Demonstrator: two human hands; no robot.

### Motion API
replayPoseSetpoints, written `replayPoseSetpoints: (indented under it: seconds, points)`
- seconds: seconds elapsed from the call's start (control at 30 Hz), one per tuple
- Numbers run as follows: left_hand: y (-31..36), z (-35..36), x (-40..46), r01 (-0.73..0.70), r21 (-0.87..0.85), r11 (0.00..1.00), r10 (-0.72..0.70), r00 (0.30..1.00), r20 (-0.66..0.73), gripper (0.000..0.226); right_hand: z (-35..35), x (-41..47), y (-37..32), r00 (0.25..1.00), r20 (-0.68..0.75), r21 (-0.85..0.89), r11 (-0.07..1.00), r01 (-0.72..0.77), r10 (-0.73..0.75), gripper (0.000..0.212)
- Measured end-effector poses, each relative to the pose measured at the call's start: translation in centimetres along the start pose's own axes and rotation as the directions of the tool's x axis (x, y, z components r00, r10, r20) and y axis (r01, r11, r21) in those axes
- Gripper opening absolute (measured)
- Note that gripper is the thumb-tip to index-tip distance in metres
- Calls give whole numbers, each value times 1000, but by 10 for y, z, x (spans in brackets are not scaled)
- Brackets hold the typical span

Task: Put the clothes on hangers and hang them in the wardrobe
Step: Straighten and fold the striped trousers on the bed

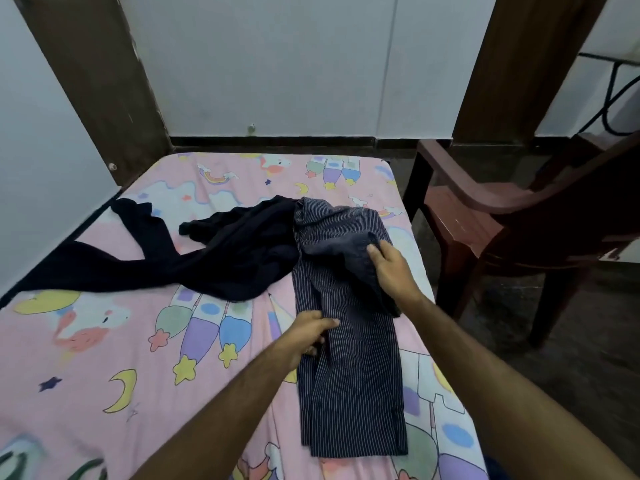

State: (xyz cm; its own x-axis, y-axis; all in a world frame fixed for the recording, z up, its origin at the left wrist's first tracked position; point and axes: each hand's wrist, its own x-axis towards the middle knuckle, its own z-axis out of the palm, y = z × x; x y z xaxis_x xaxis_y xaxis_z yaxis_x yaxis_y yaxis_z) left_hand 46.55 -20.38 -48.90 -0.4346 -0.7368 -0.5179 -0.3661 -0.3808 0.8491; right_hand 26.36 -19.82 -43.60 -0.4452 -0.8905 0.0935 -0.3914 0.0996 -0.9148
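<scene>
Clothes first: over on the left you've got a dark garment (156, 261) sprawled loose across the pink cartoon bedsheet (104, 358), its far end running under the striped garment (349, 358) that lies long down the right half of the bed. Your left hand (306, 336) comes in at the striped cloth's left edge, fingers curled and pinching a fold of it. Move right and your right hand (389, 268) has its fingers wrapped on the folded-over upper part, thumb on top of the fabric. Further right, a wooden chair (519, 220) stands just beside the bed. No hanger shows anywhere, and no open wardrobe, so hanging looks some way off. Watch out: lift now and the striped piece may drag the dark one along, since they overlap at the top. Grip only one layer and the fold could slip open, spilling off the bed's right edge towards the chair.
</scene>
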Motion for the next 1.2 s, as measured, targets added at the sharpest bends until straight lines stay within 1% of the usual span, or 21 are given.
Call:
replayPoseSetpoints:
  seconds: [0.07,0.1,0.17,0.23,0.27,0.37,0.43,0.5,0.57,0.6,0.67,0.73,0.8,0.87,0.9,0.93,0.97,1.0,1.03,1.1,1.2]
  points:
    - [2,-1,-6,-51,-109,993,43,997,-70,12,-9,3,-12,991,-126,50,998,40,-34,25]
    - [3,-4,-11,-68,-189,980,48,993,-110,13,-15,5,-20,985,-163,48,997,59,-51,25]
    - [1,-9,-20,-75,-330,941,37,992,-120,19,-24,8,-33,981,-167,14,994,105,-101,25]
    - [-7,-15,-33,-63,-382,922,42,997,-61,21,-24,5,-40,986,-90,-33,990,138,-141,24]
    - [-14,-17,-39,-45,-363,931,34,999,-37,25,-22,2,-40,986,-38,-69,985,160,-163,23]
    - [-42,-17,-60,59,-216,975,-55,998,26,42,-5,-12,-30,967,146,-227,944,239,-209,14]
    - [-58,-14,-70,83,-176,981,-73,995,63,37,6,-23,-18,924,321,-343,885,315,-205,12]
    - [-68,-13,-77,70,-178,982,-57,995,78,31,13,-34,2,877,456,-513,760,399,-152,31]
    - [-69,-12,-82,60,-207,976,-48,997,62,27,14,-45,23,868,493,-662,622,419,-60,56]
    - [-67,-10,-86,53,-211,976,-41,997,60,26,12,-50,31,868,496,-697,588,411,-20,65]
    - [-65,-6,-94,43,-158,986,-33,997,64,25,8,-59,42,860,509,-726,551,411,30,76]
    - [-70,-5,-97,34,-55,998,-32,999,34,22,3,-68,48,871,491,-741,519,425,-12,80]
    - [-78,-10,-94,48,-11,999,-48,999,-6,26,-1,-81,45,919,370,-761,523,383,-134,70]
    - [-81,-15,-89,52,-55,997,-54,998,-30,28,-1,-102,41,964,165,-788,560,256,-209,43]
    - [-82,-17,-86,44,-68,997,-47,998,-45,29,-1,-114,39,980,110,-782,595,188,-166,32]
    - [-82,-18,-84,37,-66,997,-41,998,-51,31,2,-126,39,992,107,-765,632,123,-63,30]
    - [-81,-18,-83,32,-64,997,-35,998,-48,33,6,-138,40,986,150,-767,638,71,71,35]
    - [-80,-18,-82,30,-58,998,-33,998,-45,35,10,-148,42,965,201,-783,620,56,167,40]
    - [-79,-18,-83,27,-50,998,-29,999,-38,36,14,-155,44,953,228,-804,591,68,200,43]
    - [-79,-19,-83,23,-33,999,-24,999,-29,36,19,-162,43,944,240,-828,555,77,227,40]
    - [-77,-20,-86,-5,41,999,6,1000,-17,35,12,-166,37,907,268,-787,617,12,324,33]
